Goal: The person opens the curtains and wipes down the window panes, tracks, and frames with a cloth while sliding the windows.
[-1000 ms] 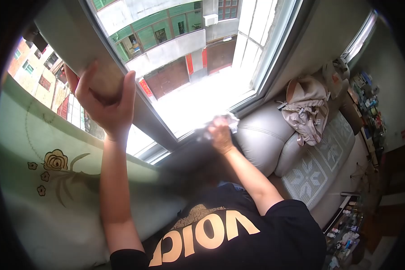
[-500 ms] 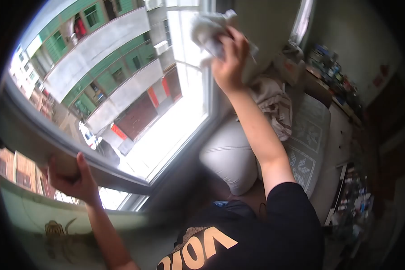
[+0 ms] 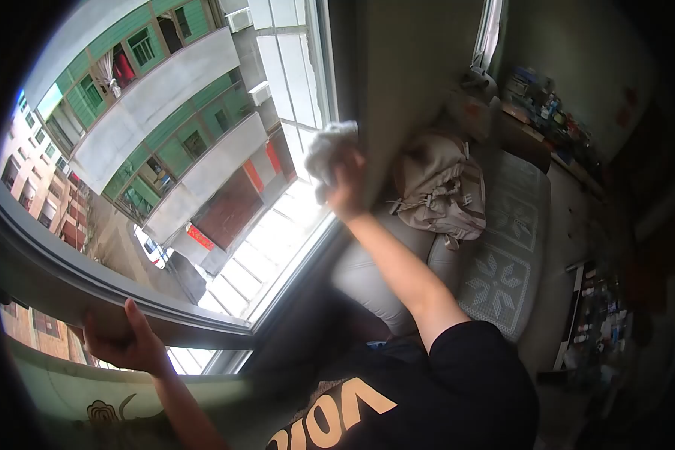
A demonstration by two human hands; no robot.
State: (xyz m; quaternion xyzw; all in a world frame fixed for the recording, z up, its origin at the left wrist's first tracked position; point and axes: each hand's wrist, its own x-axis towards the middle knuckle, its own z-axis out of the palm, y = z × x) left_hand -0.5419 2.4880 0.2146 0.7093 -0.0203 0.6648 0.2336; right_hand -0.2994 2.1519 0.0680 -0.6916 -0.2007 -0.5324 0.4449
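My right hand (image 3: 348, 184) is closed around a crumpled pale grey cloth (image 3: 324, 154). The cloth is at the right side of the window, by the upright frame (image 3: 328, 82), slightly blurred; I cannot tell whether it touches the glass. Lower left, my left hand (image 3: 131, 343) grips the grey window sash (image 3: 127, 281) along its lower rail, thumb raised on the near side. The fingertips of that hand are partly hidden behind the rail.
Right of the window stands a pale sofa (image 3: 382, 274) with a beige bundle of fabric (image 3: 442, 187) on it. A patterned cover (image 3: 495, 285) lies along the seat. Cluttered shelves (image 3: 540, 109) and a table with many small items (image 3: 600, 322) are farther right. Outside are a green-and-white building and a street.
My right hand has moved down and a little left along the window's right side with the cloth. The left hand stays on the sash, sitting slightly lower in view.
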